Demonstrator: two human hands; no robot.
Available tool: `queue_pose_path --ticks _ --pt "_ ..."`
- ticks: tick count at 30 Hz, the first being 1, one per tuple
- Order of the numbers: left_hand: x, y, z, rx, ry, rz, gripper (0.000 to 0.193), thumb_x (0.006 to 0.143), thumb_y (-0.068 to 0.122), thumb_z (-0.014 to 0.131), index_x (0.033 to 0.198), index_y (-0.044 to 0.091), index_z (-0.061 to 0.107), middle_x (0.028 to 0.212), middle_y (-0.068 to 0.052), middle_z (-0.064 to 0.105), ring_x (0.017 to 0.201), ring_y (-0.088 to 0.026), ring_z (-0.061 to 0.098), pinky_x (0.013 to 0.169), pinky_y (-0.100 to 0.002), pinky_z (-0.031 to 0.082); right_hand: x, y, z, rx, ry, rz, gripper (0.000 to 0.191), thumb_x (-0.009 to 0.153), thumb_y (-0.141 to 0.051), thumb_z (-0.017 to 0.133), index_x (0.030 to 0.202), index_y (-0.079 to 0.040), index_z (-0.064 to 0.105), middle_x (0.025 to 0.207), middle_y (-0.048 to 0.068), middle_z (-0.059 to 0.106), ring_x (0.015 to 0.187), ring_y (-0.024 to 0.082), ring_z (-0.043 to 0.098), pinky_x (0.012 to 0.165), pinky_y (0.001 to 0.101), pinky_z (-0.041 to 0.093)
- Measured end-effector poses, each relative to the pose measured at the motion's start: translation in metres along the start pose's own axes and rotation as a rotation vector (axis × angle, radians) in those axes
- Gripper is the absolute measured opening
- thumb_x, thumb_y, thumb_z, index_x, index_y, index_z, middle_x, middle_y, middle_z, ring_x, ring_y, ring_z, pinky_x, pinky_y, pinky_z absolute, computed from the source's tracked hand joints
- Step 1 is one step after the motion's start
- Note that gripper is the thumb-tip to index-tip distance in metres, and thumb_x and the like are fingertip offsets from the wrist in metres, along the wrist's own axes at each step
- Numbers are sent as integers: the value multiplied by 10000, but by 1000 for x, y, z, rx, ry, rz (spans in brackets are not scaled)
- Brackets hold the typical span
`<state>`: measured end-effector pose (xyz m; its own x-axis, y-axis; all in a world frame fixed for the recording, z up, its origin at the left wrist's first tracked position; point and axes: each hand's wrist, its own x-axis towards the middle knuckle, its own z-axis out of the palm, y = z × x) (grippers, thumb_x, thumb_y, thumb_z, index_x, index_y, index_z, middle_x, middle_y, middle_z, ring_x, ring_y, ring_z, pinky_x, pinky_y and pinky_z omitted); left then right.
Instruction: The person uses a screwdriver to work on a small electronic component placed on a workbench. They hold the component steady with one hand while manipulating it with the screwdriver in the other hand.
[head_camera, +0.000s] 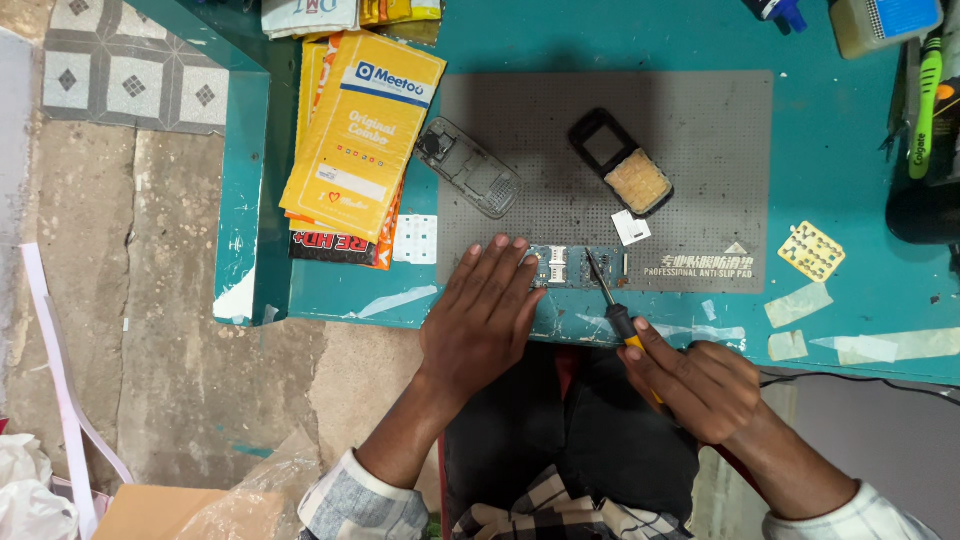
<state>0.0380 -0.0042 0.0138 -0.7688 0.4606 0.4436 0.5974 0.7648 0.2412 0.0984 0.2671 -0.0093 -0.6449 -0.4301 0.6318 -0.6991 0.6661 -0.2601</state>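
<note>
circuit board (580, 266) | under left hand (482, 322) fingertips | right hand (695, 385) screwdriver (612, 300) tip on it

Bright even overhead light, soft short shadows, sharp focus throughout, no glare, slight wide-angle bend at edges

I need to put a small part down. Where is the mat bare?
The mat is bare right of the black frame, and between it and the clear housing. Crowded at the front edge: left hand on the circuit board, screwdriver in the right hand.
</note>
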Motion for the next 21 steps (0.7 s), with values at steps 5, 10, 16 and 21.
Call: queue_pose_path --ticks 5,10,16,21 --pt "0 0 0 2 -3 -2 343 1020 238 716 1296 37 692 1422 -132 639 1399 -276 557 1211 -442 422 -1 1 1 -2 11 -13 190 794 -62 901 931 -18 777 1038 162 783 506 51 545 450 227 382" --pt "-1 0 0 0 -8 -10 339 1020 239 715 1297 46 694 1419 -126 642 1397 -271 560 1210 -438 424 -1 1 1 -7 12 -23 192 797 -63 898 936 -16 774 1038 165 783 509 52 549 452 225 385" --pt "0 0 0 -1 -9 -9 341 1018 236 714 1299 45 694 1419 -127 643 1395 -271 562 1208 -438 425 0 1 0 -1 7 -15 196 794 -63 898 937 -14 774 1036 165 784 510 53 550 451 227 384" --pt "0 0 0 -3 4 -7 339 1021 233 717 1300 43 692 1420 -127 643 1397 -271 561 1208 -440 429 2 0 -1 -6 6 -11 193 799 -55 897 939 -14 771 1039 166 784 517 62 551 458 235 390"
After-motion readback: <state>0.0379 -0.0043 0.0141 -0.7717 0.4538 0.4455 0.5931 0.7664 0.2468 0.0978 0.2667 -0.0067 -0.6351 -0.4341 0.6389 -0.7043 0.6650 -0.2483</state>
